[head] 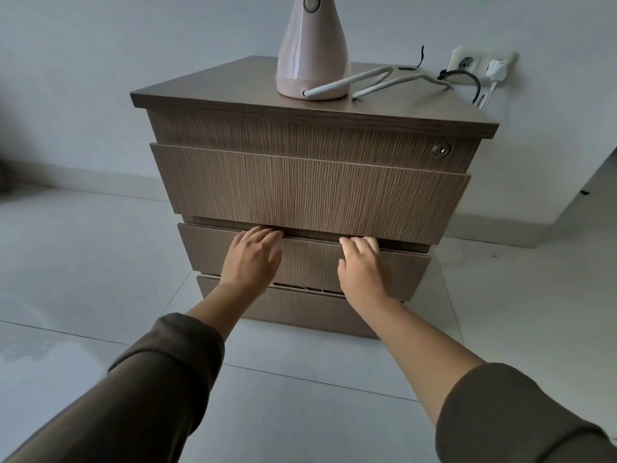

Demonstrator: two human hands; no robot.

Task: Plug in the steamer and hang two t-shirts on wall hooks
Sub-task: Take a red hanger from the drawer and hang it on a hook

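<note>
My left hand point(252, 259) lies flat on the front of the middle drawer point(303, 262), fingertips hooked over its top edge, under the lip of the upper drawer point(310, 188). My right hand point(362, 267) takes the same hold further right along that edge, fingers curled over the top. Both hands therefore grasp the drawer front. I judge the two-handed hold suits an even pull, since these fronts have no handles and the gap above is the only purchase. The t-shirts are not in view; I judge they may be inside, though nothing shows this

The garment steamer point(312, 51) stands upright on the cabinet top point(213, 91), near its rear edge and right of centre. Its white cord point(370, 80) loops across the top toward the rear right corner, so the base sits within reach of the wall socket point(465, 63). A white plug point(494, 69) occupies the right outlet; the left outlet is free. Whether that plug belongs to the steamer cannot be determined. A black cable point(467, 76) also runs past the socket

A keyhole lock point(441, 149) sits at the right end of the panel above the upper drawer. The bottom drawer point(293, 305) is closed

The cabinet stands on pale glossy floor tiles point(83, 262) against a plain light wall point(133, 45) with a low skirting. No wall hooks are visible
</note>
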